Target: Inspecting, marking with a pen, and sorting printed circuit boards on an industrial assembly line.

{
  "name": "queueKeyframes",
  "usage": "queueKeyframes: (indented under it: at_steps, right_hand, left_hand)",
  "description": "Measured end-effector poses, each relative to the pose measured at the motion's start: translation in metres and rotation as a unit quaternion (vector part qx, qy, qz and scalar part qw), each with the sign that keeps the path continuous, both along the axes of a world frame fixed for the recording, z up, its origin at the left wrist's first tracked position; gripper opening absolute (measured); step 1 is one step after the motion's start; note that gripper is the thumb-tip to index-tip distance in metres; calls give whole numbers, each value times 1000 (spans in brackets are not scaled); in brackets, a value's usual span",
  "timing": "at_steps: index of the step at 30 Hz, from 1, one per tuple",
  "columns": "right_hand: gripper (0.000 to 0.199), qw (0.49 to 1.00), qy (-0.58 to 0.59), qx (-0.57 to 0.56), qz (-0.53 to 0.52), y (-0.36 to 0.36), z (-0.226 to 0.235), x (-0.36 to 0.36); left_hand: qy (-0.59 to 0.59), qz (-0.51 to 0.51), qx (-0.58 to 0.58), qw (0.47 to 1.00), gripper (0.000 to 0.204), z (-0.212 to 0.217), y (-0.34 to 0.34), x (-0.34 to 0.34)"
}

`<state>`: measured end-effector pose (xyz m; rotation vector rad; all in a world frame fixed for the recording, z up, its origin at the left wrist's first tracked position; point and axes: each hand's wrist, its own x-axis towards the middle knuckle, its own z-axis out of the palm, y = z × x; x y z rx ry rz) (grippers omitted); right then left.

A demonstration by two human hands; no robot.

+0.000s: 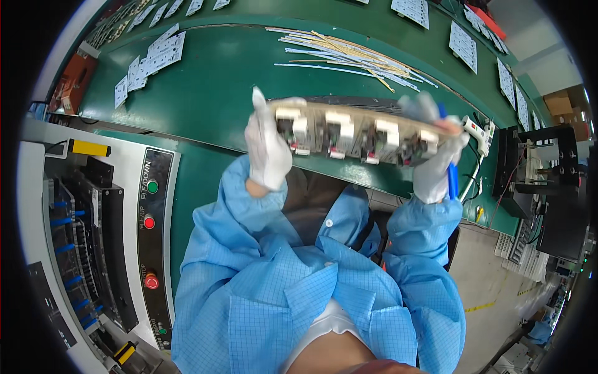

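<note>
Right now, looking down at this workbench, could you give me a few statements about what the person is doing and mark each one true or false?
1. Both gloved hands, left hand and right hand, hold one long circuit board panel by its ends. True.
2. The panel lies flat on the green bench. False: it is lifted above the bench edge, tilted toward the person.
3. A pile of thin strips lies on the bench beyond the panel. True.
4. The person wears red sleeves. False: the sleeves are light blue.
5. The machine panel with round buttons is on the person's right. False: it is on the left.
</note>
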<state>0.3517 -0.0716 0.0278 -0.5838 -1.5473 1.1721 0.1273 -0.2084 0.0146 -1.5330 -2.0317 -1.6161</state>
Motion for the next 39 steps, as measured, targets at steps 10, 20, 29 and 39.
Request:
queueKeyframes:
  at_steps: [10,20,29,39]
  right_hand:
    - [29,987,9,-158,25,-51,15,-55]
    - [16,935,-303,-23,185,-53,13,-56]
    - [23,637,-624,436,-119,69,33,-54]
    - [45,971,93,-211,-59,-46,10,-113]
  left_hand:
    - [-738,-153,67,654,62,9,42,-13]
    - [-551,-21,19,834,45,-46,20,-39]
    - [-160,236,-146,947,56,-64,-23,-96]
    - [439,233,-388,776,38,-32,32,45]
